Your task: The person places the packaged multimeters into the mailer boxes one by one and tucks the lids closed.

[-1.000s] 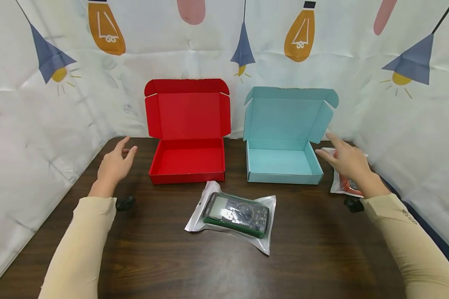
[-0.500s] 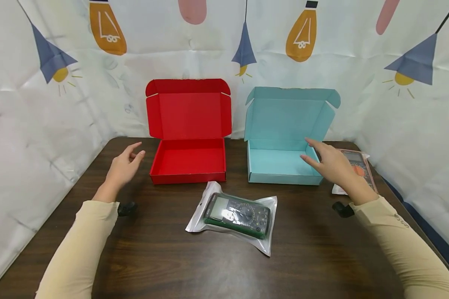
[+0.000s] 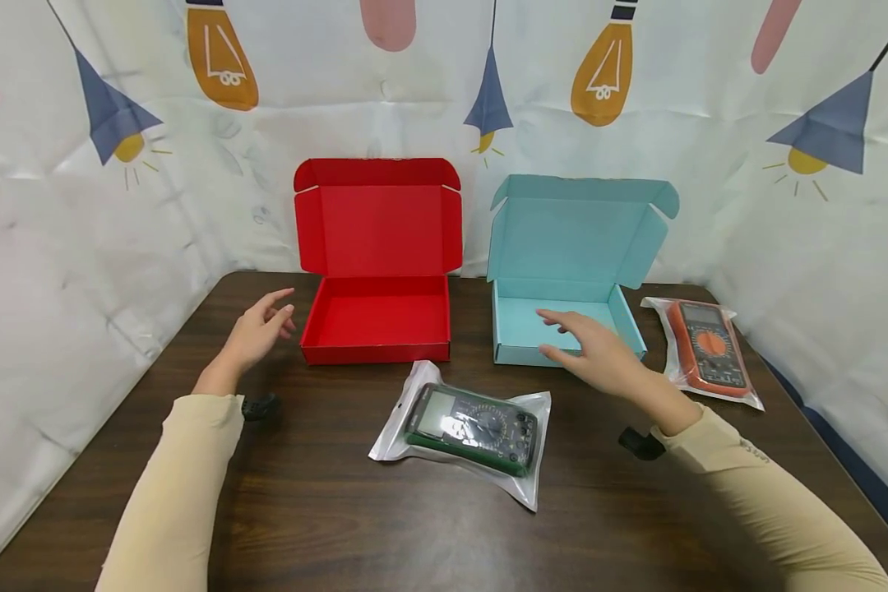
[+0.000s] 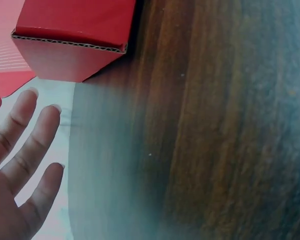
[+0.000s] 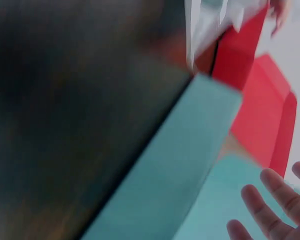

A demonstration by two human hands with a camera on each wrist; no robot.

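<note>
My left hand [image 3: 255, 339] hovers left of the open red box [image 3: 376, 352], fingers relaxed and holding nothing. In the left wrist view its spread fingers [image 4: 32, 145] show beside the box's corner. My right hand [image 3: 595, 352], also holding nothing, overlaps the front wall of the open light-blue box [image 3: 514, 353] in the head view. Its loosely spread fingers [image 5: 272, 205] appear low in the right wrist view. Between the hands and nearer to me lies a green multimeter [image 3: 474, 427] in a clear plastic bag. An orange multimeter [image 3: 712, 345], bagged too, lies right of the light-blue box.
Both boxes stand toward the back of the dark wooden table [image 3: 326, 510], lids raised. A white curtain [image 3: 414, 123] printed with lamps and bulbs hangs behind and along the sides. A black strap piece [image 3: 640, 444] shows under the right wrist.
My right hand has moved left and nearer, from over the orange multimeter to the front of the light-blue box, uncovering that multimeter. My left hand has shifted slightly right toward the red box.
</note>
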